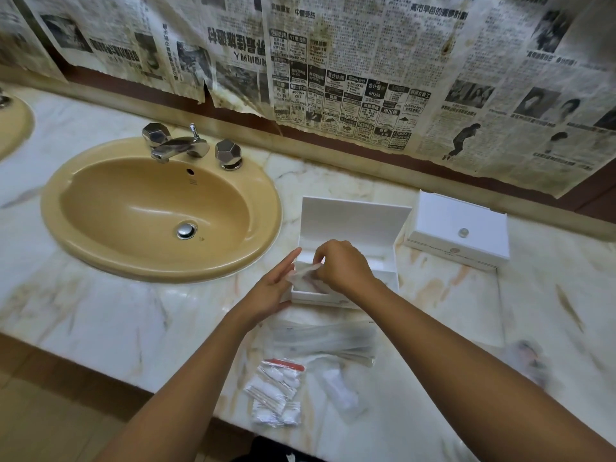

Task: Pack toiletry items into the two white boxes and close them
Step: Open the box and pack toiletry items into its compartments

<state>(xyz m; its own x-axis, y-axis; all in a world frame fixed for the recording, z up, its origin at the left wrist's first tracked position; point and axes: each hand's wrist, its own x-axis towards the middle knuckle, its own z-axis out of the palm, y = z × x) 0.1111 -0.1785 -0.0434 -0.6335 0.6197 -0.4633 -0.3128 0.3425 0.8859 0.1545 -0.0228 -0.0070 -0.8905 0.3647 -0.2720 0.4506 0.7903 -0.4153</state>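
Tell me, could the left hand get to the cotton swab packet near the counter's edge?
Probably yes: the cotton swab packet lies uncovered beside the left forearm, though the left hand now steadies the open box.

So there's a yellowish oval sink (100,225) sunk into a pale marble bench (433,345), with a chrome tap (180,146) and two faceted knobs behind the bowl. Yellowed, torn newspaper (333,61) hangs all along the wall above, and a second sink (13,125) peeks in far left.

On the table (100,315), the open box (346,258) sat right of the sink (160,208); the closed box (461,230) lay further right, packets (276,391) in front.
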